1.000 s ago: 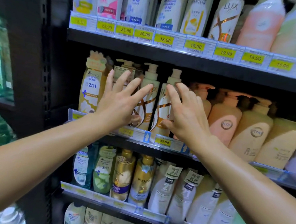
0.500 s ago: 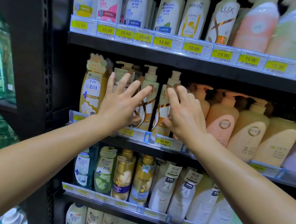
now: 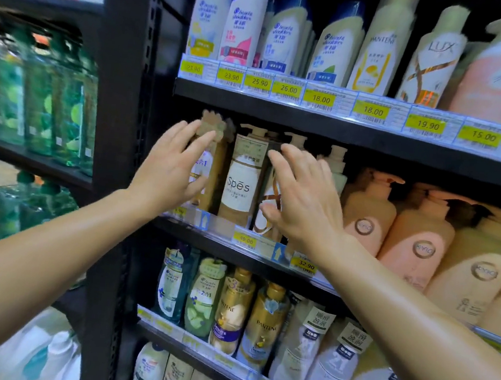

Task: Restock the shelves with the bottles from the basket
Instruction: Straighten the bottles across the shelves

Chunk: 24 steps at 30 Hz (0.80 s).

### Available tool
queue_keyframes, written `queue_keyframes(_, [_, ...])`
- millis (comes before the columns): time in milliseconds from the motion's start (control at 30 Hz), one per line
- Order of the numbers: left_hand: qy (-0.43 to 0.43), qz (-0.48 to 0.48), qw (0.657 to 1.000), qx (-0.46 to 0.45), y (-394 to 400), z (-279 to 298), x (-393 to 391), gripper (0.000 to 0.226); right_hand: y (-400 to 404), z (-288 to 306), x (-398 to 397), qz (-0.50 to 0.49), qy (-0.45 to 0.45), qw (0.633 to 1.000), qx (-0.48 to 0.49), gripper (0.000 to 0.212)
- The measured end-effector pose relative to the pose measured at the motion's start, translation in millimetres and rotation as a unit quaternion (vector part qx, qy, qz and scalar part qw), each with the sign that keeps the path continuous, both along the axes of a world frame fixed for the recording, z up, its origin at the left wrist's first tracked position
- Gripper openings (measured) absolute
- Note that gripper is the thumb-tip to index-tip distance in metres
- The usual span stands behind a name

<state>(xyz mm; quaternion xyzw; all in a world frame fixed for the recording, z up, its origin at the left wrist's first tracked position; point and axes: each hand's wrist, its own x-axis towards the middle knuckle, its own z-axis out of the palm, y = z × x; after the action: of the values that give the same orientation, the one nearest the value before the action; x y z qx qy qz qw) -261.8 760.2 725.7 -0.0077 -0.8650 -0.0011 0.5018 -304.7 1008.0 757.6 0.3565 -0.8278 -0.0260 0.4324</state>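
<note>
Both my hands reach into the middle shelf [image 3: 268, 246] of a black rack. My left hand [image 3: 175, 167] has its fingers straight, laid against the golden 2-in-1 bottle [image 3: 212, 161] at the shelf's left end. My right hand [image 3: 300, 200] has its fingers spread flat over a white and gold pump bottle [image 3: 266, 216]. Between the two hands stands a brown and white Spes pump bottle [image 3: 241, 179], uncovered. Neither hand grips anything. The basket is not in view.
Peach and cream Kyio pump bottles [image 3: 415, 242] fill the shelf to the right. Head & Shoulders, Pantene and Lux bottles [image 3: 376, 48] stand on the shelf above, Pantene and white bottles [image 3: 263, 326] below. Green bottles [image 3: 46, 102] fill the rack at left.
Both hands have shifted left along the shelf. The left hand left the Spes bottle for the golden bottle, the right now covers the white and gold one. The view swung closer and leftward.
</note>
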Motion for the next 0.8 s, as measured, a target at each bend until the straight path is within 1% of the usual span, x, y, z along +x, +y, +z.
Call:
queue_keyframes(100, [-0.028,-0.018,0.999,0.020,-16,-6,-3,0.082,-24,-1,-2,-0.008,0.014,1.000,0.004,0.089])
queue_keyframes(267, [-0.078,-0.076,0.993,0.044,-25,-18,-16,0.091,-57,-8,-10,-0.065,0.035,0.997,0.025,0.099])
queue_keyframes(400, [-0.066,-0.121,0.989,0.061,-30,-27,-25,0.090,-70,-12,-15,-0.105,0.032,0.994,0.021,0.104])
queue_keyframes(633, [-0.062,-0.163,0.982,0.073,-41,-31,-35,0.090,-75,-15,-16,-0.135,0.033,0.990,0.027,0.098])
queue_keyframes(800, [-0.053,-0.188,0.977,0.084,-44,-36,-41,0.092,-71,-15,-13,-0.151,0.055,0.987,0.013,0.104])
